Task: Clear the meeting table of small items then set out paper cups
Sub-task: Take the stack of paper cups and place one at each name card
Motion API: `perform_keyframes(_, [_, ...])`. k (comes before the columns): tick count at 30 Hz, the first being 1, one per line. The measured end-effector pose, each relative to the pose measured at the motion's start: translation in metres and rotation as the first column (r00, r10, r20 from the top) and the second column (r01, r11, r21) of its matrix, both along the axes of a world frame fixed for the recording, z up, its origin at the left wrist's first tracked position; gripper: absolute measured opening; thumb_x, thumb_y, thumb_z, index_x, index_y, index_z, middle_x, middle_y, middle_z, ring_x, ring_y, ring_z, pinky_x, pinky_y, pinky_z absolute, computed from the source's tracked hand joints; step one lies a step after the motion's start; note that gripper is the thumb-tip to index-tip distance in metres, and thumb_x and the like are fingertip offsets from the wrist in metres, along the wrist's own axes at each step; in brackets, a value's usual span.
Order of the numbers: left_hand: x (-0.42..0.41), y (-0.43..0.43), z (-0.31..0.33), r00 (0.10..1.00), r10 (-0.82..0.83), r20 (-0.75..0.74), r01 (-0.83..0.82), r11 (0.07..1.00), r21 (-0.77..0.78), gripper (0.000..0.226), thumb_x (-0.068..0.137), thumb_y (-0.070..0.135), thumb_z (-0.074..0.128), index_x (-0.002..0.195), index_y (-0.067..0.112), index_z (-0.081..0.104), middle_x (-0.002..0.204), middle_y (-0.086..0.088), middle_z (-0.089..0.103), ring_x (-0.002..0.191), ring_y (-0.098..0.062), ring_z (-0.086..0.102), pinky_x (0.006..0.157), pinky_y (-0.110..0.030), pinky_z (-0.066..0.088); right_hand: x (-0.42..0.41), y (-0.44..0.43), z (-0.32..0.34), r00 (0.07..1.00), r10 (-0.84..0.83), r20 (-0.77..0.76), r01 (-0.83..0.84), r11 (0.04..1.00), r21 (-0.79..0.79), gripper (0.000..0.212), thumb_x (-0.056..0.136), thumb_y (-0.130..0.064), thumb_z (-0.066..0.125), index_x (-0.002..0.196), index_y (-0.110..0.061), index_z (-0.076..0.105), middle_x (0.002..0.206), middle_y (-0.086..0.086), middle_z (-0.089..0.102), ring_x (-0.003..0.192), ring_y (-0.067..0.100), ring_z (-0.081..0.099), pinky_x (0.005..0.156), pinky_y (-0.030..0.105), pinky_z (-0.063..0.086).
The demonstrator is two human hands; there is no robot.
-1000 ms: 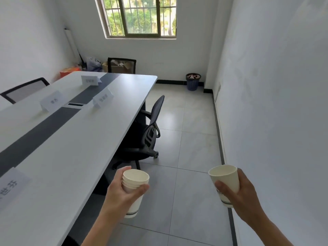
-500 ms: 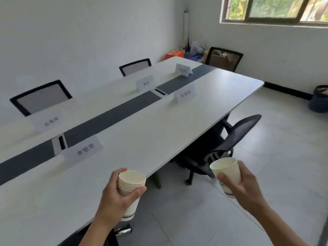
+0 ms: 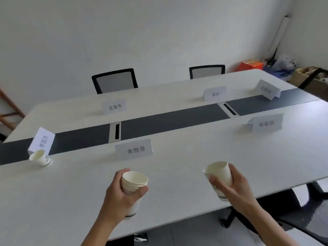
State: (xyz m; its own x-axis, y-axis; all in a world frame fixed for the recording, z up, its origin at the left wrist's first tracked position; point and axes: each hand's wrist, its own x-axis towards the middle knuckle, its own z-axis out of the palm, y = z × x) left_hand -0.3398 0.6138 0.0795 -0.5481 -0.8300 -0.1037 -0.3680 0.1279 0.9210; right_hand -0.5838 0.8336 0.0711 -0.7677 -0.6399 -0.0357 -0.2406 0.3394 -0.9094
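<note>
My left hand (image 3: 122, 196) grips a stack of several nested cream paper cups (image 3: 134, 182) above the near side of the long white meeting table (image 3: 195, 157). My right hand (image 3: 230, 187) holds a single paper cup (image 3: 219, 172), tilted slightly left, over the table's near edge. One more paper cup (image 3: 40, 158) stands on the table at the far left, just in front of a folded name card (image 3: 42, 141).
Several white name cards stand on the table, the closest (image 3: 134, 150) right beyond my hands. A dark strip (image 3: 168, 121) with cable slots runs down the middle. Two black mesh chairs (image 3: 115, 80) stand at the far side, another office chair (image 3: 292, 215) under the near right edge. Boxes and bags fill the far right corner.
My view has swung left from the room's window end to face across the table. Both hands, still holding their cups, are now over the tabletop. The cup at far left has come into view.
</note>
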Motion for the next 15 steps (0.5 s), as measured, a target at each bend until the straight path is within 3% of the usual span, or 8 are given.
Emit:
perform_keyframes(4, [-0.012, -0.03, -0.001, 0.999, 0.05, -0.016, -0.05, 0.998, 0.029, 0.083, 0.043, 0.06, 0.081, 0.116, 0.033, 0.053, 0.106, 0.005, 0.067, 0.096, -0.013, 0.064, 0.08, -0.03, 0.053, -0.029, -0.061, 0.001, 0.997, 0.046, -0.066, -0.041, 0.997, 0.069, 0.053, 0.062, -0.067, 0.066, 0.098, -0.028, 0.058, 0.086, -0.005, 0.067, 0.075, 0.014, 0.066, 0.048, 0.022, 0.051])
perform_keyframes(8, [-0.014, -0.051, -0.012, 0.99, 0.139, 0.019, -0.14, 0.988, 0.062, 0.083, 0.042, 0.061, 0.08, 0.116, 0.037, 0.052, 0.105, 0.006, 0.067, 0.096, -0.011, 0.064, 0.082, -0.031, 0.053, -0.061, -0.121, -0.015, 0.986, 0.116, -0.122, -0.096, 0.982, 0.162, 0.06, 0.061, -0.076, 0.059, 0.099, -0.03, 0.057, 0.086, -0.008, 0.067, 0.076, 0.014, 0.065, 0.06, 0.038, 0.056])
perform_keyframes(11, [-0.016, -0.063, -0.017, 0.97, 0.237, 0.053, -0.24, 0.967, 0.079, 0.081, 0.041, 0.06, 0.079, 0.114, 0.04, 0.051, 0.105, 0.008, 0.067, 0.096, -0.01, 0.064, 0.08, -0.028, 0.051, -0.087, -0.171, -0.034, 0.975, 0.175, -0.137, -0.142, 0.964, 0.224, 0.065, 0.06, -0.08, 0.055, 0.102, -0.03, 0.054, 0.088, -0.009, 0.065, 0.079, 0.017, 0.063, 0.066, 0.04, 0.056])
perform_keyframes(15, [-0.023, -0.073, -0.02, 0.933, 0.346, 0.1, -0.355, 0.931, 0.089, 0.08, 0.04, 0.06, 0.08, 0.113, 0.04, 0.053, 0.1, 0.012, 0.068, 0.094, -0.007, 0.065, 0.082, -0.031, 0.052, -0.124, -0.242, -0.067, 0.964, 0.266, -0.026, -0.254, 0.941, 0.222, 0.066, 0.062, -0.068, 0.069, 0.108, -0.023, 0.053, 0.095, -0.002, 0.064, 0.086, 0.023, 0.062, 0.069, 0.04, 0.054])
